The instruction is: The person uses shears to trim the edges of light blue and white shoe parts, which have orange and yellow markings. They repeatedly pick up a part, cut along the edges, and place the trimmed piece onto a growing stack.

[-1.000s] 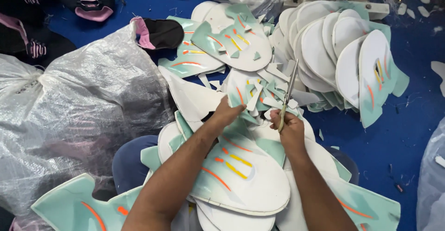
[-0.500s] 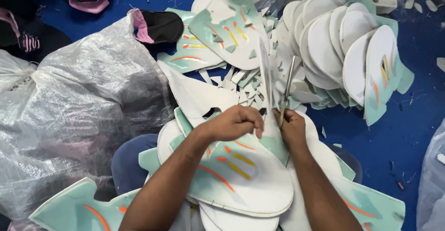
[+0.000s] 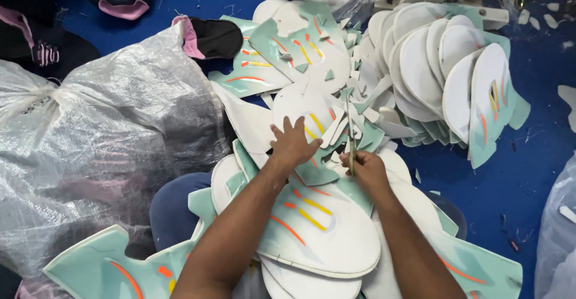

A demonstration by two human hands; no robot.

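My left hand (image 3: pixel 292 143) presses flat, fingers spread, on a mint-green and white foam sole piece (image 3: pixel 306 116) with orange and yellow stripes. My right hand (image 3: pixel 365 168) grips a pair of scissors (image 3: pixel 350 134) whose blades point up and away into the foam. A larger trimmed sole (image 3: pixel 318 227) of the same pattern lies across my lap under both forearms. Small foam offcuts (image 3: pixel 360 122) are scattered around the blades.
A big clear plastic sack (image 3: pixel 102 137) fills the left. A fanned stack of white-backed soles (image 3: pixel 444 77) stands at the right. More uncut mint sheets (image 3: pixel 288 47) lie beyond my hands. Black and pink shoe uppers (image 3: pixel 210 35) rest on the blue floor (image 3: pixel 528 161) at top left.
My left hand opened from a curled grip and moved up onto the foam piece, fingers spread. The scissors shifted left and their blades now stand more upright.
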